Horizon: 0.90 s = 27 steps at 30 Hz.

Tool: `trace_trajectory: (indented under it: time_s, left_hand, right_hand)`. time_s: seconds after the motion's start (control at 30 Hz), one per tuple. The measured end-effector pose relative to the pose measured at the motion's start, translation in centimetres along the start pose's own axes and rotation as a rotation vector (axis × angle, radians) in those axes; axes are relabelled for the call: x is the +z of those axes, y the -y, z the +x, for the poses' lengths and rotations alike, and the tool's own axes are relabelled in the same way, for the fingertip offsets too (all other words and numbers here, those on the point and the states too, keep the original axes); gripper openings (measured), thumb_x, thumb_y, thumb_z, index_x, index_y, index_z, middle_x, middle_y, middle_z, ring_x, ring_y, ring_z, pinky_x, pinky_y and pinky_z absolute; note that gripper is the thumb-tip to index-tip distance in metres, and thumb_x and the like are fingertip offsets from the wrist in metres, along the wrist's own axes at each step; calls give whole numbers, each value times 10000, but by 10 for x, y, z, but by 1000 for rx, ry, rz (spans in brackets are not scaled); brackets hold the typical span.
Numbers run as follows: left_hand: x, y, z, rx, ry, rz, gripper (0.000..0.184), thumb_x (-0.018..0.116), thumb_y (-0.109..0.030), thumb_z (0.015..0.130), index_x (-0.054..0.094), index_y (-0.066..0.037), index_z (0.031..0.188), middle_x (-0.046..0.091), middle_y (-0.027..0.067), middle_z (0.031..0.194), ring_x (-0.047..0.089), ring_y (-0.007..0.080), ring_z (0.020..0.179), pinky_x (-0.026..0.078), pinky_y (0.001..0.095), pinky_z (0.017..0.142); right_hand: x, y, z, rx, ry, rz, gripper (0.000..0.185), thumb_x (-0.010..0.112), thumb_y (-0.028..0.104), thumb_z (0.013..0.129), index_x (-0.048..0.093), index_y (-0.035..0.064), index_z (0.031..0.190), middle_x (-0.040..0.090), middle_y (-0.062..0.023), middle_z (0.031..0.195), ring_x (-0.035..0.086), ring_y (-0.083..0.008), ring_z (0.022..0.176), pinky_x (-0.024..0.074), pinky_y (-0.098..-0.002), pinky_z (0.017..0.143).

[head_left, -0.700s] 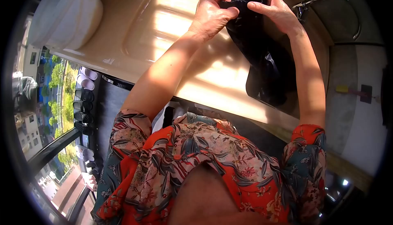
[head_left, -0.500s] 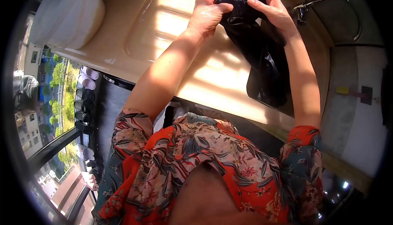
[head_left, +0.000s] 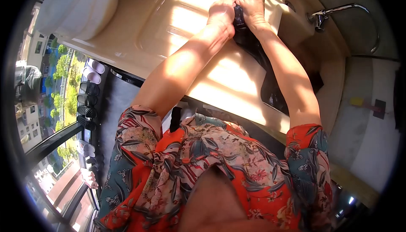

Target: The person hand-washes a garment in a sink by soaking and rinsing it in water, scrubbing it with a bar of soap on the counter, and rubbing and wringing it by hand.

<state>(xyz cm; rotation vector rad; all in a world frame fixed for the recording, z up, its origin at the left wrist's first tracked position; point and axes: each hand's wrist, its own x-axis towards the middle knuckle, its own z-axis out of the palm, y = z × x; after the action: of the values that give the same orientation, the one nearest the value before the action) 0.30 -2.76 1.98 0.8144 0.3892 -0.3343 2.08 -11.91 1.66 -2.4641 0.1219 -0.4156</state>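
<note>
A black, shiny wet cloth (head_left: 253,48) runs from between my hands down to the right, across the beige washboard surface (head_left: 230,75) and into the basin. My left hand (head_left: 223,14) is closed round its upper end. Right beside it, my right hand (head_left: 251,7) is closed on the same cloth, the knuckles of both hands nearly touching. The cloth is bunched narrow between the hands, and its lower part is partly hidden behind my right forearm.
A chrome faucet (head_left: 321,20) curves out at the upper right. At the upper left stands a large white bucket (head_left: 78,10). Several pairs of slippers (head_left: 87,100) line the window side at the left. A yellow-handled tool (head_left: 357,102) is at the right.
My hands have come together and closed on the cloth, which was spread between them before. My right hand moved left, and the cloth's upper end is now bunched. The view has shifted slightly.
</note>
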Motion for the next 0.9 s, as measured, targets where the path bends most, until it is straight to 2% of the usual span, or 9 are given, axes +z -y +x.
trace_trajectory:
  time_s: [0.13,0.33,0.4,0.47,0.67,0.73,0.8,0.87,0.9]
  left_hand:
    - [-40,-2,14,-284,420,-415,326,418,-356,900,536,-94,747,536,56,660,511,186,603,435,311,542]
    - [-6,-1,3,-55,41,-16,210,602,-244,860,548,-48,808,547,51,708,521,171,667,454,307,619]
    - [-8,-3,7,-189,169,-89,319,632,-341,840,547,-37,797,562,59,690,559,183,644,489,323,604]
    - [-9,-6,8,-276,259,-127,359,653,-373,821,550,-29,803,580,64,697,581,189,630,509,335,599]
    - [-39,-21,13,-308,664,55,338,698,-133,766,581,20,1044,639,94,943,624,169,848,527,292,757]
    - [-50,-28,6,-290,659,148,352,677,-105,779,554,32,1079,623,100,987,613,172,897,511,298,808]
    - [-65,-39,4,-358,676,125,368,658,-82,790,526,46,1109,615,101,1004,611,175,908,501,304,833]
    - [-76,-66,5,-357,637,211,355,622,-75,815,514,64,1123,615,121,1021,613,194,924,499,326,859]
    - [-76,-84,5,-371,645,217,351,605,-83,827,511,68,1130,614,132,1033,614,206,935,496,334,871]
  right_hand:
    - [17,44,-40,-344,-163,-132,297,550,343,881,647,92,756,609,-120,641,592,-294,599,482,-348,611]
    - [4,-9,0,91,59,17,427,390,378,886,629,39,786,629,-189,771,584,-363,737,442,-415,716]
    - [3,-34,1,77,13,299,414,536,367,894,584,2,704,508,-37,590,489,-106,596,403,-295,559]
    - [-29,-38,0,343,59,641,347,551,357,895,587,38,765,534,-23,649,509,-117,600,419,-279,568]
    - [-127,-284,-68,640,81,1497,280,491,315,919,569,45,919,608,-93,906,583,-202,849,478,-324,700]
    - [-105,-383,-112,368,-53,717,295,469,308,926,569,36,984,598,-119,1015,577,-212,911,478,-336,754]
    - [-95,-427,-141,456,56,1003,317,453,297,931,559,24,1053,573,-143,1114,567,-230,972,471,-357,816]
    - [-95,-445,-169,860,419,2347,348,442,284,934,538,10,1126,535,-165,1202,553,-258,1032,456,-386,884]
    - [-79,-460,-189,779,-100,1714,377,418,266,940,496,-5,1190,485,-175,1266,518,-285,1094,440,-413,931]
